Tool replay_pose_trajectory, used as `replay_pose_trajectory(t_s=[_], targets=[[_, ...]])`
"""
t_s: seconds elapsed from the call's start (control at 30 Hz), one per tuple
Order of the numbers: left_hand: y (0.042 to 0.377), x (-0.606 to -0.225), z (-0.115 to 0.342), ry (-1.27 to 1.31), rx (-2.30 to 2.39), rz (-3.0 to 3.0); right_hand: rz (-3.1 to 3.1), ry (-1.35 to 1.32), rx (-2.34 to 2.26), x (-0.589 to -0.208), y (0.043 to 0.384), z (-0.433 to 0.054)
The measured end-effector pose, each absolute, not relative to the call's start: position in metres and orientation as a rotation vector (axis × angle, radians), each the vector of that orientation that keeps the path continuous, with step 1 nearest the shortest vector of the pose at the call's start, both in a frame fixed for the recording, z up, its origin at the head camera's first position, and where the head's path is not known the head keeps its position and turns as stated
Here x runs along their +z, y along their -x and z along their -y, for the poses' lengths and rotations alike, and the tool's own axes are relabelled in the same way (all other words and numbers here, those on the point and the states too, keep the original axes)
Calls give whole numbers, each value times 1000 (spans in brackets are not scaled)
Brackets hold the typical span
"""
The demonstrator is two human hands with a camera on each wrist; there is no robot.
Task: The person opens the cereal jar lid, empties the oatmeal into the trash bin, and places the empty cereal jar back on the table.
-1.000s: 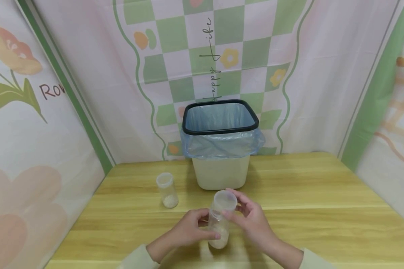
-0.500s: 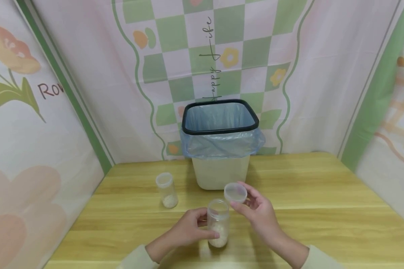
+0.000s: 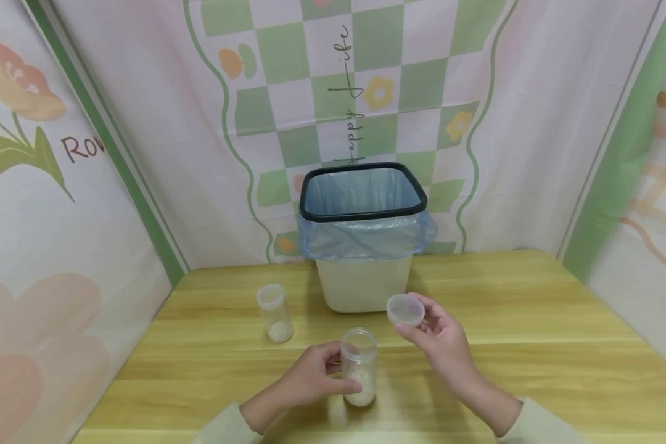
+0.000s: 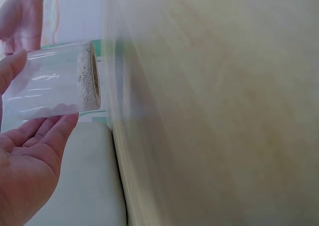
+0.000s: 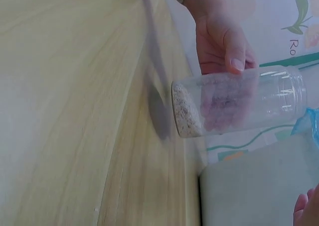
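Note:
My left hand [image 3: 315, 377] grips a clear plastic jar [image 3: 359, 373], thumb on the near side and fingers behind. The uncapped jar is upright, with pale grains [image 5: 185, 114] at its bottom. In both wrist views a small gap shows between its base and the table. To the right of the jar's mouth, my right hand [image 3: 443, 342] pinches a translucent round lid [image 3: 405, 311] by its edge, apart from the jar. A second clear jar [image 3: 275, 314], capped and with some pale grains inside, stands on the table to the left.
A cream bin [image 3: 363, 283] with a blue bag [image 3: 366, 240] and a black rim [image 3: 361, 217] stands behind the hands on the wooden table [image 3: 533, 345]. Patterned cloth [image 3: 288, 55] hangs behind the table and at both sides.
The lid has come off the jar. My right hand has carried it up and to the right, while my left hand keeps the jar nearly in place.

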State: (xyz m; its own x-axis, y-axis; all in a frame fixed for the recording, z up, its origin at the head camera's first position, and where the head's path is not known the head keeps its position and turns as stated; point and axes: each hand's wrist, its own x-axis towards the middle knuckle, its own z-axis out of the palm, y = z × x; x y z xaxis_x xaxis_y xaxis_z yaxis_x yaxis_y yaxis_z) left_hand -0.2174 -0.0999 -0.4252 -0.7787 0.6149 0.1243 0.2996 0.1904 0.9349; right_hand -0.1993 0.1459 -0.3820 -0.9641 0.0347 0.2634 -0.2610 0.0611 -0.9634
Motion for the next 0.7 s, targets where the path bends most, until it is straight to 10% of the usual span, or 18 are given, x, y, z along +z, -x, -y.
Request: replay_pose_trajectory(t_s=[0.7], targets=[[217,-425,98,-776,1598,-2224,2399,-9,1731,-394,223,-182]])
